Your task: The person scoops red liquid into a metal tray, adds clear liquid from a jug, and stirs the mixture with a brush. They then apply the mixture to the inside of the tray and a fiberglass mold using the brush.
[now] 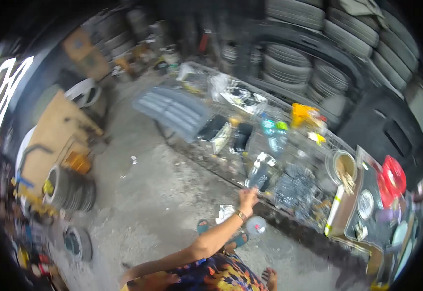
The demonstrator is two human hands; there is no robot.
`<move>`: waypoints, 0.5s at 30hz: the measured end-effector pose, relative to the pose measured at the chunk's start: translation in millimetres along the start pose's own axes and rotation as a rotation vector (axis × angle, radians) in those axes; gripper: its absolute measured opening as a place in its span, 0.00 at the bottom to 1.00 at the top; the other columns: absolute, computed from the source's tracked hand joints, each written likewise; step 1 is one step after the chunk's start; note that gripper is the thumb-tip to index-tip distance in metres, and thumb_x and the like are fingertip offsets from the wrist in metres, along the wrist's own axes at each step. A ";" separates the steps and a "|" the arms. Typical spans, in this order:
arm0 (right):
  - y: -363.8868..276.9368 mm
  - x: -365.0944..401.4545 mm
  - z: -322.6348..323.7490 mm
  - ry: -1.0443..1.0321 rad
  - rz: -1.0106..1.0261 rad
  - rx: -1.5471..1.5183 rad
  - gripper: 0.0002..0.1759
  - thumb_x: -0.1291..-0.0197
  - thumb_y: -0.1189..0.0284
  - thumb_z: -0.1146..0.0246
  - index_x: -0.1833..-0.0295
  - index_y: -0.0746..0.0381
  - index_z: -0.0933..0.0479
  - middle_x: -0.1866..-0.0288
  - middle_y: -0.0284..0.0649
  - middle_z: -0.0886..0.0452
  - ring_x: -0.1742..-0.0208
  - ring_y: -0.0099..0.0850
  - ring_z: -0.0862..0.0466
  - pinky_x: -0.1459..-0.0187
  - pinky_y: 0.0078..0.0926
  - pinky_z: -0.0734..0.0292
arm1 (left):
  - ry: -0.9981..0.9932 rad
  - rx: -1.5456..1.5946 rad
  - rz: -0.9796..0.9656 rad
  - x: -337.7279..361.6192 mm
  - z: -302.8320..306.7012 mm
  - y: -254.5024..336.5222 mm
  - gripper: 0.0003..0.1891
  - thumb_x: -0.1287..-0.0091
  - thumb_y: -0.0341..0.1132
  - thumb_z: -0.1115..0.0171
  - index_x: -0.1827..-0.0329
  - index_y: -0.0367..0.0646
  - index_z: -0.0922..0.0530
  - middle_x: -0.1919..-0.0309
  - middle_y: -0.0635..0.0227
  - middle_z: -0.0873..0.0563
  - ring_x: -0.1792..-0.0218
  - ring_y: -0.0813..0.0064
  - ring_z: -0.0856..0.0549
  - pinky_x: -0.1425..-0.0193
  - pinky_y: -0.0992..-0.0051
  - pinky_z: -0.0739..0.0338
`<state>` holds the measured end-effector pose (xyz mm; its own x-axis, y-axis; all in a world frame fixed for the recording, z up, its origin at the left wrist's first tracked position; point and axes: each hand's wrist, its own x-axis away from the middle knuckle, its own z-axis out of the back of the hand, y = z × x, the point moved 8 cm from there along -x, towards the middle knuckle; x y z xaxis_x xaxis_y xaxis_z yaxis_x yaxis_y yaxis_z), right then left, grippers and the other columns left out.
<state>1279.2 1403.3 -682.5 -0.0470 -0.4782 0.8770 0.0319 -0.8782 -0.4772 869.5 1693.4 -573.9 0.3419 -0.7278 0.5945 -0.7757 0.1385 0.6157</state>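
My left hand (248, 199), with a watch on its wrist, reaches to the near edge of the wire-topped table. Its fingers are curled at the near end of a dark packet with a shiny silver border (261, 170); blur hides the exact grip. To its right lies a crumpled clear plastic bag (295, 186) with dark contents. Similar dark packs, one a black pack (241, 137), sit further left. What looks like my right hand (270, 278) hangs low at the bottom edge, its fingers partly visible and blurred.
A grey ribbed panel (175, 110) overhangs the table's left end. Yellow bag (304, 115), round tub (341, 167) and red plastic bag (392, 177) stand to the right. Stacked tyres (286, 63) line the back. A clear bottle (256, 226) is by my feet.
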 end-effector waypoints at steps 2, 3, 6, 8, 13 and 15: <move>3.7 -18.7 -7.9 -0.036 -0.041 0.085 0.14 0.34 0.67 0.44 0.47 0.62 0.24 0.59 0.47 0.17 0.63 0.42 0.14 0.63 0.39 0.16 | 0.130 -0.061 -0.012 41.6 25.9 22.0 0.32 0.45 0.44 0.22 0.49 0.46 0.38 0.64 0.70 0.23 0.66 0.82 0.21 0.65 0.76 0.21; -16.3 -28.7 -34.1 -0.078 -0.048 0.157 0.14 0.34 0.67 0.44 0.47 0.62 0.24 0.59 0.47 0.17 0.63 0.42 0.14 0.63 0.39 0.17 | 0.119 -0.115 0.008 53.2 48.4 30.0 0.37 0.45 0.45 0.23 0.42 0.45 0.41 0.63 0.69 0.23 0.64 0.80 0.21 0.61 0.73 0.20; -74.7 -55.2 -134.2 -0.227 -0.028 0.391 0.14 0.34 0.67 0.44 0.47 0.62 0.24 0.59 0.47 0.17 0.64 0.41 0.15 0.64 0.39 0.17 | 0.122 -0.176 0.074 81.3 129.6 37.2 0.56 0.47 0.50 0.22 0.25 0.40 0.54 0.62 0.68 0.22 0.60 0.75 0.19 0.50 0.66 0.20; -110.4 -62.1 -227.6 -0.356 0.022 0.556 0.14 0.34 0.68 0.44 0.48 0.62 0.24 0.60 0.47 0.17 0.65 0.41 0.15 0.65 0.39 0.17 | 0.143 -0.236 0.135 99.1 190.1 58.8 0.63 0.48 0.52 0.22 0.23 0.36 0.62 0.61 0.67 0.21 0.58 0.75 0.19 0.48 0.65 0.21; -130.1 -23.5 -506.3 -0.742 0.161 0.950 0.13 0.35 0.68 0.44 0.48 0.62 0.24 0.61 0.46 0.17 0.66 0.40 0.15 0.66 0.39 0.17 | 0.279 -0.113 0.010 121.2 366.4 152.7 0.48 0.47 0.51 0.25 0.30 0.30 0.39 0.63 0.67 0.17 0.63 0.77 0.17 0.55 0.72 0.20; -110.0 8.1 -606.0 -0.859 0.204 1.060 0.13 0.35 0.68 0.45 0.48 0.61 0.24 0.61 0.46 0.17 0.67 0.40 0.15 0.67 0.39 0.17 | 0.311 -0.129 -0.199 127.8 452.6 199.5 0.35 0.44 0.49 0.27 0.41 0.30 0.25 0.65 0.67 0.15 0.64 0.77 0.16 0.56 0.73 0.20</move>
<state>670.3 1492.6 -657.1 0.6629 -0.1031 0.7416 0.7200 -0.1838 -0.6692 518.4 1324.1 -609.2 0.6389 -0.5135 0.5728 -0.6115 0.1128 0.7832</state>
